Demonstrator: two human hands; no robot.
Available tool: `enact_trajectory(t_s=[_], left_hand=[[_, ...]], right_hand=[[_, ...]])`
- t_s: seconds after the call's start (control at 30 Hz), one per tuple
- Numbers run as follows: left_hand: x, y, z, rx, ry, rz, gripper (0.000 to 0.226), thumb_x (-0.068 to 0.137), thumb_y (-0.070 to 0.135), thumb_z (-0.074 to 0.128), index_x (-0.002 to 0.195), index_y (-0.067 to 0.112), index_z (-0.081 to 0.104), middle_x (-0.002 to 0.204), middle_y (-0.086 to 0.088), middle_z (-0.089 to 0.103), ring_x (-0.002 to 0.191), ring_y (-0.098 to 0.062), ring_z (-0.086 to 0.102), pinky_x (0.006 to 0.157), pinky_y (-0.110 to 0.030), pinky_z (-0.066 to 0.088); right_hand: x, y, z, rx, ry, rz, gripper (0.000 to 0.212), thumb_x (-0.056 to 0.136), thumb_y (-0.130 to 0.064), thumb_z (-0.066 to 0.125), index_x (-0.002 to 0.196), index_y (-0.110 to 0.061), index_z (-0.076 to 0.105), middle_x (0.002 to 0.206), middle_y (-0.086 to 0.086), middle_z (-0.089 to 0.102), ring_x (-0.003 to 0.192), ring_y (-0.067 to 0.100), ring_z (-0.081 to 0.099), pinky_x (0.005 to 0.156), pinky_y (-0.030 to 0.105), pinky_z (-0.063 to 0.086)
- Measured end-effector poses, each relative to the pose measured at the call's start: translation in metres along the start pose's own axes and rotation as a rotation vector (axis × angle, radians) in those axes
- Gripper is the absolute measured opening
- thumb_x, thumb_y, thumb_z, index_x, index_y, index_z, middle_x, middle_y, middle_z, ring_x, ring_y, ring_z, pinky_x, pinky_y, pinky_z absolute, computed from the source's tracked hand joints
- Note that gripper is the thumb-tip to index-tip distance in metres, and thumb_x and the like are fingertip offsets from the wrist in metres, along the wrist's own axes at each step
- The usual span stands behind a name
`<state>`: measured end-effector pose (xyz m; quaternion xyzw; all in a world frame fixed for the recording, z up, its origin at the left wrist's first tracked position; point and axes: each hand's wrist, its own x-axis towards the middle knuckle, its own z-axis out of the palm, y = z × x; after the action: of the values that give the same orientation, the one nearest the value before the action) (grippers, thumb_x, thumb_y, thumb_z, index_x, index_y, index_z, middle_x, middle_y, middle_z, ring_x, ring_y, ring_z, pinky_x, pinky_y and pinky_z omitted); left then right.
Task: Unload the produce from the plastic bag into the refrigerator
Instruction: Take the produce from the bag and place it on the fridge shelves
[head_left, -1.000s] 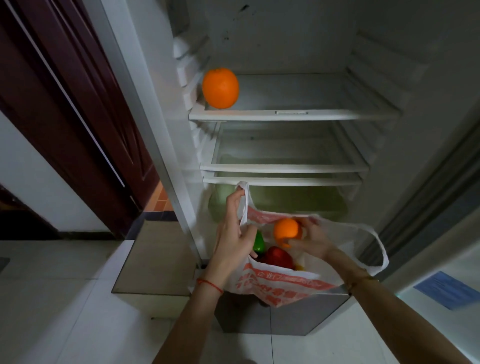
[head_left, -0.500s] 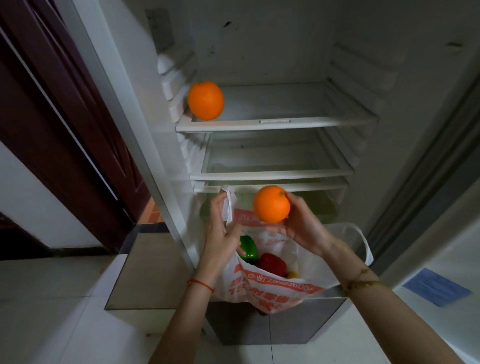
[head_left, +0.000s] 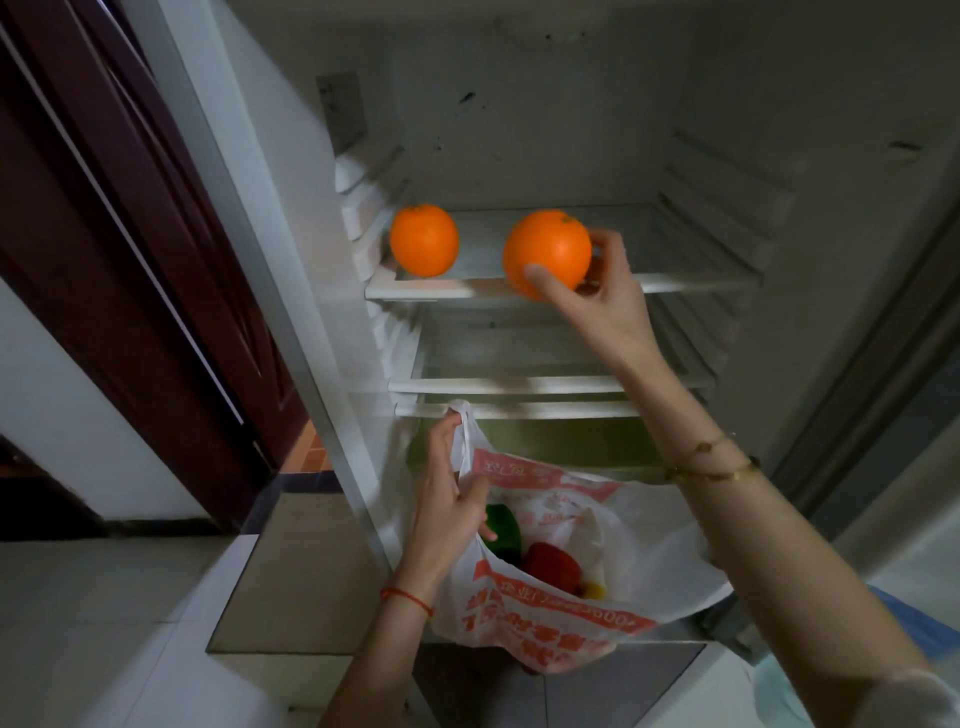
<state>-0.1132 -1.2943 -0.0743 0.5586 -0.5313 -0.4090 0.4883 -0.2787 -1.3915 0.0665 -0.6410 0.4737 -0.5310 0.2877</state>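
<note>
Head view: my right hand (head_left: 605, 296) grasps an orange (head_left: 547, 254) at the top shelf (head_left: 691, 283), 3 o'clock of a second orange (head_left: 424, 240) resting there. At 6 o'clock, my left hand (head_left: 451, 501) pinches the plastic bag (head_left: 550, 621) open, peppers inside.
</note>
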Motion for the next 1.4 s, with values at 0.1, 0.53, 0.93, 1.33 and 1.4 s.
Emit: enact_trajectory(t_s=[0.1, 0.53, 0.93, 1.33, 1.4], left_hand=[[0.001, -0.001, -0.001, -0.002, -0.001, 0.019, 0.068, 0.092, -0.003, 0.051, 0.135, 0.045, 0.029, 0.133, -0.019, 0.051, 0.047, -0.018, 0.059, 0.045, -0.030, 0.052], [-0.002, 0.003, -0.005, -0.003, -0.002, 0.032, 0.068, 0.094, -0.001, 0.051, 0.135, 0.048, 0.028, 0.120, 0.003, 0.054, 0.050, -0.017, 0.059, 0.049, -0.031, 0.054], [-0.011, 0.004, -0.005, -0.037, -0.017, 0.029, 0.067, 0.093, 0.000, 0.052, 0.128, 0.053, 0.031, 0.133, -0.010, 0.050, 0.054, -0.013, 0.065, 0.046, -0.024, 0.051], [-0.039, -0.011, -0.009, -0.036, -0.051, 0.045, 0.068, 0.093, -0.002, 0.051, 0.142, 0.040, 0.028, 0.143, -0.006, 0.047, 0.071, -0.024, 0.066, 0.048, -0.030, 0.055], [-0.043, -0.012, -0.010, -0.016, -0.048, 0.046, 0.067, 0.094, -0.003, 0.050, 0.141, 0.040, 0.029, 0.137, -0.008, 0.051, 0.065, -0.026, 0.065, 0.048, -0.030, 0.054]], right_hand=[[0.039, -0.004, 0.018, -0.173, 0.054, -0.067, 0.066, 0.075, -0.053, 0.075, 0.124, -0.015, 0.052, 0.115, -0.001, 0.052, 0.104, 0.017, 0.057, 0.080, 0.022, 0.044], [0.087, 0.015, 0.056, -0.357, -0.006, -0.036, 0.093, 0.055, -0.076, 0.054, 0.125, -0.015, 0.053, 0.123, 0.008, 0.060, 0.114, 0.030, 0.056, 0.095, 0.049, 0.049], [0.038, 0.018, 0.022, -0.216, 0.239, -0.271, 0.046, 0.081, -0.045, 0.070, 0.109, -0.010, 0.057, 0.105, 0.005, 0.060, 0.094, 0.016, 0.057, 0.078, 0.029, 0.050], [-0.123, 0.176, 0.017, -0.682, -0.794, 0.184, 0.016, 0.087, -0.027, 0.066, 0.095, -0.014, 0.071, 0.097, 0.002, 0.071, 0.089, 0.016, 0.066, 0.084, 0.031, 0.053], [-0.142, 0.195, 0.020, -0.820, -0.878, 0.269, 0.027, 0.088, -0.034, 0.064, 0.106, -0.014, 0.066, 0.114, 0.005, 0.063, 0.109, 0.020, 0.055, 0.098, 0.032, 0.044]])
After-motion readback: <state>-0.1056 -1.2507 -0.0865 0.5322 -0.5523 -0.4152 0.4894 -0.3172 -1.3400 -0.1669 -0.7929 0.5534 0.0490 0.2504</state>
